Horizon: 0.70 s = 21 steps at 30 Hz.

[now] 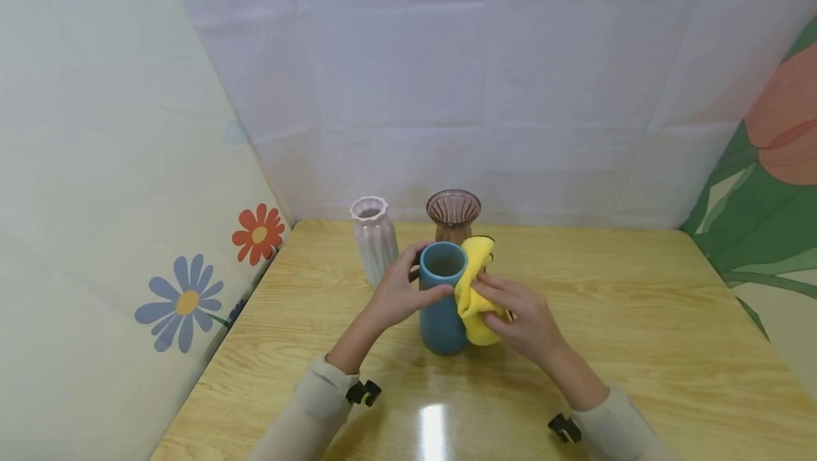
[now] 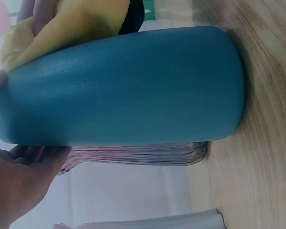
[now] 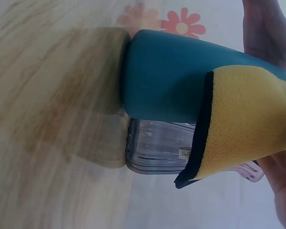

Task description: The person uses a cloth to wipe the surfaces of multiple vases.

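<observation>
A blue vase (image 1: 440,319) stands upright on the wooden table in the head view. My left hand (image 1: 398,291) grips it near the rim, thumb across the front and fingers round the far left side. On its right side, my right hand (image 1: 526,315) holds a yellow cloth (image 1: 475,312) bunched against the vase wall. The cloth's dark edging (image 3: 205,124) shows in the right wrist view, where the cloth hangs over the upper part of the vase. In the left wrist view the left fingers wrap the vase (image 2: 119,90) close to its mouth.
Behind the blue vase stands a purplish ribbed glass vase (image 1: 453,209), partly hidden. A pale pink fluted vase (image 1: 376,241) is at the back left, close to my left hand. A white sheet (image 1: 447,92) hangs at the table's (image 1: 625,291) far edge, with flowered panels at both sides.
</observation>
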### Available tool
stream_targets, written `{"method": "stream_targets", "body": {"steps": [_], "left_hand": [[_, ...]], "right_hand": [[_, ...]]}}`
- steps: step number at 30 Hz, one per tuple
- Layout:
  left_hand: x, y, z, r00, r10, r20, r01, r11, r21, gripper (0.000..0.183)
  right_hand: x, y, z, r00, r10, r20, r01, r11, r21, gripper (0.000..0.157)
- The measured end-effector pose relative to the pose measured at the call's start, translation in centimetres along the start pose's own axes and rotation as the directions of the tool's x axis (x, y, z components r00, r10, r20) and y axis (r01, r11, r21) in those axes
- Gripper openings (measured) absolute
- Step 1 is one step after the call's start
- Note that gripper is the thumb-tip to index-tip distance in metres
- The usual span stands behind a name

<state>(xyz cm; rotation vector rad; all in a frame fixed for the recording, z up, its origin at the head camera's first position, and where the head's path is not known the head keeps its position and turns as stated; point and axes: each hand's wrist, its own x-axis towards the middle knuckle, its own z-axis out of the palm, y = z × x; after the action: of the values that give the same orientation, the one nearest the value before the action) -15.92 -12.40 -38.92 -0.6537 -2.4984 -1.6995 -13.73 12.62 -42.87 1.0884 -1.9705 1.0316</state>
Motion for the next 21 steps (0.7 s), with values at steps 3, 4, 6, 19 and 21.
{"method": "stream_targets", "body": {"steps": [3,4,6,19,21], "left_hand": [[0.0,-0.1,-0.1,1.000,0.003,0.007,-0.003,1.000,-0.012,0.077],[0.0,-0.1,-0.2,1.000,0.007,0.009,-0.006,1.000,-0.015,0.077],[0.1,-0.3,-0.2,1.000,0.013,0.015,-0.013,1.000,-0.024,0.077],[0.4,-0.7,-0.9,0.996,0.057,0.069,-0.053,0.997,-0.056,0.073],[0.4,-0.8,-1.0,0.995,0.067,0.077,-0.062,0.996,-0.069,0.072]], "right_hand": [[-0.4,0.1,0.2,1.000,0.010,0.016,-0.010,1.000,-0.013,0.051],[-0.6,0.1,0.2,1.000,0.018,0.023,-0.018,1.000,-0.018,0.050],[-0.9,0.1,0.2,0.999,0.029,0.036,-0.028,0.999,-0.027,0.048],[-2.3,0.0,0.7,0.996,0.040,0.083,-0.036,0.998,-0.051,0.053],[-2.6,0.0,0.7,0.992,0.059,0.109,-0.052,0.997,-0.058,0.052]]}}
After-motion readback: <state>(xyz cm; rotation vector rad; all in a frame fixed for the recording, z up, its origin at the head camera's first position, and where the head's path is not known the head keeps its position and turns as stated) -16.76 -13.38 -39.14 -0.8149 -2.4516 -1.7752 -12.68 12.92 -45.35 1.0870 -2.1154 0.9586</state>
